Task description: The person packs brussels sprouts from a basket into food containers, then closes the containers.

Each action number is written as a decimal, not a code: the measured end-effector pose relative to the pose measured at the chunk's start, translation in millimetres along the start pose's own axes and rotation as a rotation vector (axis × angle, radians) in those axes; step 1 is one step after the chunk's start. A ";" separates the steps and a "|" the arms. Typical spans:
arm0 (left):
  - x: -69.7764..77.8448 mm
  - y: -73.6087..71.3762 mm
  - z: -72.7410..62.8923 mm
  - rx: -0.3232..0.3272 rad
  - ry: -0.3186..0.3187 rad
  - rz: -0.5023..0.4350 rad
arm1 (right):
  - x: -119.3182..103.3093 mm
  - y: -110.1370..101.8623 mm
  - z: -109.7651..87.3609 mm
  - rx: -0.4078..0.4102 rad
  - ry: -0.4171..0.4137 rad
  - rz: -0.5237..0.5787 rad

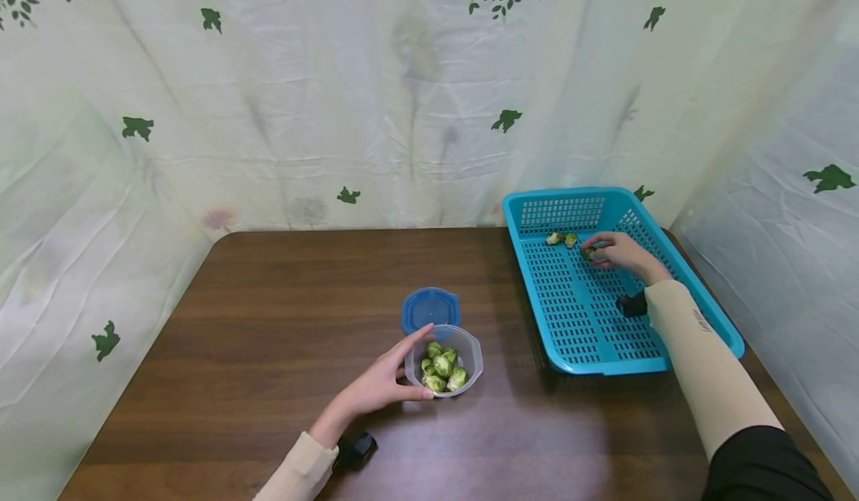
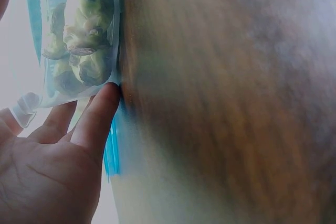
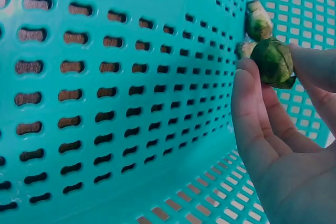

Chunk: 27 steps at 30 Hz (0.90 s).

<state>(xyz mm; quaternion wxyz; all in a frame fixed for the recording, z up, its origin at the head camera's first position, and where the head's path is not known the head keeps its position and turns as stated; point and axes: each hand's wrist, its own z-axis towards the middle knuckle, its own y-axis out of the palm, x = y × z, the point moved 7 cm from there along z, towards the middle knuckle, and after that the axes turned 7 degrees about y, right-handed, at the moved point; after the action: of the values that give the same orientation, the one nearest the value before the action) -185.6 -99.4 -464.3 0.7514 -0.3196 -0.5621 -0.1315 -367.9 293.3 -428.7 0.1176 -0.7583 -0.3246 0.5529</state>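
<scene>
Head view: left of the basket (image 1: 604,368), the left hand (image 1: 382,383) holds a tub (image 1: 474,353) of little sprouts (image 1: 443,367).

Left wrist view: its fingers are spread — they touch the tub.

Right wrist view: inside the basket, the right hand (image 3: 294,169) pinches one sprout (image 3: 270,61) — fingertips and thumb.

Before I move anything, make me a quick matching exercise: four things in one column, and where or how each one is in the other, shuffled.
Things:
1. left hand
2. right hand
3. lid
4. basket

Places and states:
A. blue, just beyond the far edge of the tub
B. pinching a sprout
C. full of small holes, on the right side of the table
D. holding the side of the tub

Pairs: 1-D, 2-B, 3-A, 4-C
</scene>
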 end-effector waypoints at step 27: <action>-1.9 1.5 0.6 -0.003 0.009 -0.016 | -19.6 3.5 -15.8 -0.029 -0.104 0.099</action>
<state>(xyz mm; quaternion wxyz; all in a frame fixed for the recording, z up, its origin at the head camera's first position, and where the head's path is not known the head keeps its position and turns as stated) -185.9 -98.1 -466.5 0.7525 -0.3157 -0.5608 -0.1396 -355.7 281.2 -410.0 0.0620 -0.7453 -0.3001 0.5922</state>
